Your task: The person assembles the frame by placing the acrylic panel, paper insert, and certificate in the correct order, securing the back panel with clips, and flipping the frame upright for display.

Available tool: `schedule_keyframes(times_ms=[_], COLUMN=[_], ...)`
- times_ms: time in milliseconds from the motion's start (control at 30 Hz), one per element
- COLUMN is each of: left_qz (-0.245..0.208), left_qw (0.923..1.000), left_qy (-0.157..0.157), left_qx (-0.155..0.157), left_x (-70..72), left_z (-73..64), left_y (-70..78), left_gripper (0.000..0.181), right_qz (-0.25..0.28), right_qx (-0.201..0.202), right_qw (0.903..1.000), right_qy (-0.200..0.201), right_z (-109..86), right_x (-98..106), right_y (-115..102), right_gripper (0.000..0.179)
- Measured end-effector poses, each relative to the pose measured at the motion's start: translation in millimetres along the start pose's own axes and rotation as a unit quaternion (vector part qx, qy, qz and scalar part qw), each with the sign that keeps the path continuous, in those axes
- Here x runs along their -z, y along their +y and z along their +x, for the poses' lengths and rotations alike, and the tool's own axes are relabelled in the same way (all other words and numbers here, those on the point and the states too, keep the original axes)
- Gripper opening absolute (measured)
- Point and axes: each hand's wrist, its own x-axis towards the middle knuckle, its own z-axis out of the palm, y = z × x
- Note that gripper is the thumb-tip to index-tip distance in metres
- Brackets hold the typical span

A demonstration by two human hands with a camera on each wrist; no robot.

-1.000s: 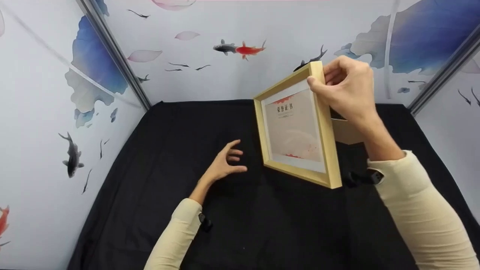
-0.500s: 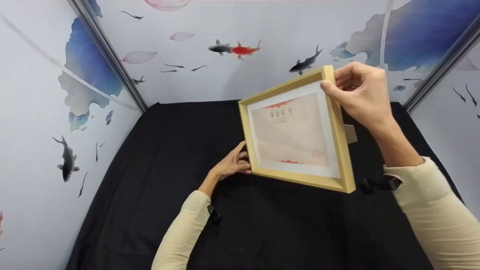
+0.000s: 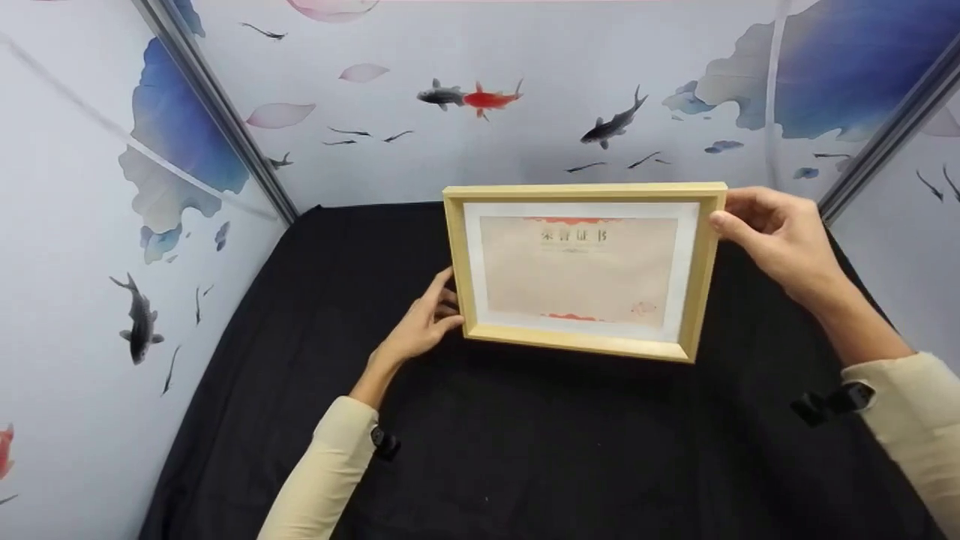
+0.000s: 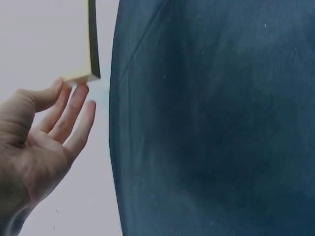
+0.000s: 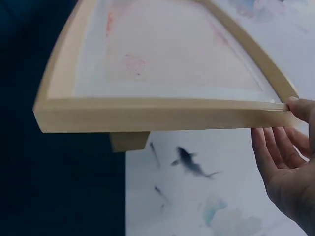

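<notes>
A light wooden picture frame (image 3: pixel 585 339) with a white mat and a pinkish certificate (image 3: pixel 577 281) is held up, facing the head camera. My right hand (image 3: pixel 787 244) grips its upper right corner, thumb on the front and fingers behind. At the left side, my left hand (image 3: pixel 416 322) holds the edge near the lower corner between thumb and fingers; the left wrist view has the thumb and fingertips right at the wooden edge (image 4: pixel 81 77). A brown stand piece (image 5: pixel 130 141) juts from behind the frame in the right wrist view.
Black cloth (image 3: pixel 540 450) covers the table beneath the frame. White panels (image 3: pixel 360 165) printed with fish and lotus leaves enclose the back and sides, with grey metal posts (image 3: pixel 225 112) at the corners.
My right hand has swung the frame's right side outward and down, turning it from angled to facing forward. My left hand, free a second ago, has taken hold of the left edge.
</notes>
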Motion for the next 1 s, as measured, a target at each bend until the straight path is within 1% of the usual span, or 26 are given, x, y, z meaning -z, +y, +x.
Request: schedule_keyframes(times_ms=[67,100,167,267,300,367,500,633,667,767,800,900,1000], left_qz=[0.031,0.041,0.06,0.083,0.091,0.102,0.119,0.124,0.127,0.133,0.135,0.143,0.144], left_qw=[0.9993,0.9988,0.9973,0.9944,0.9934,0.9921,0.9899,0.9879,0.987,0.9844,0.9834,0.9808,0.9797], left_qy=[0.016,0.024,0.041,0.063,0.068,0.073,0.074,0.075,0.076,0.079,0.078,0.075,0.071], left_qx=[-0.011,-0.012,-0.013,-0.011,-0.01,-0.006,0.022,0.055,0.062,0.085,0.093,0.11,0.121], left_x=[2.9,3.5,3.0,-0.9,-2.8,-6.6,-14.0,-23.8,-25.7,-30.2,-31.6,-35.1,-37.8], left_z=[2.2,3.3,5.4,8.9,10.2,12.7,15.9,23.8,25.4,27.9,27.9,26.9,28.7], left_y=[-0.1,-0.5,-2.8,-9.8,-12.3,-17.3,-27.2,-38.1,-41.0,-47.5,-49.3,-53.8,-55.7], left_gripper=[0.08,0.079,0.077,0.076,0.076,0.075,0.073,0.073,0.074,0.075,0.075,0.075,0.074], right_qz=[0.009,0.024,0.072,0.148,0.17,0.19,0.224,0.254,0.257,0.26,0.255,0.238,0.235], right_qx=[-0.005,-0.007,-0.013,-0.025,-0.03,-0.038,-0.059,-0.065,-0.064,-0.058,-0.059,-0.069,-0.083], right_qw=[0.9999,0.9995,0.9969,0.9881,0.9844,0.9803,0.9722,0.9644,0.9637,0.9633,0.9646,0.9685,0.9681], right_qy=[0.012,0.018,0.027,0.034,0.036,0.038,0.036,0.035,0.035,0.034,0.033,0.027,0.03], right_z=[1.2,3.1,8.2,16.2,18.4,21.3,21.9,17.7,16.9,15.1,14.1,9.5,5.0], right_x=[-4.2,-7.1,-13.7,-23.2,-25.8,-30.0,-38.8,-42.2,-43.1,-46.0,-47.0,-48.6,-47.8], right_y=[11.0,15.8,24.7,38.7,43.8,54.6,76.0,93.2,96.4,105.0,107.8,116.3,123.4], right_gripper=[0.027,0.027,0.027,0.027,0.027,0.029,0.033,0.035,0.036,0.036,0.036,0.037,0.038])
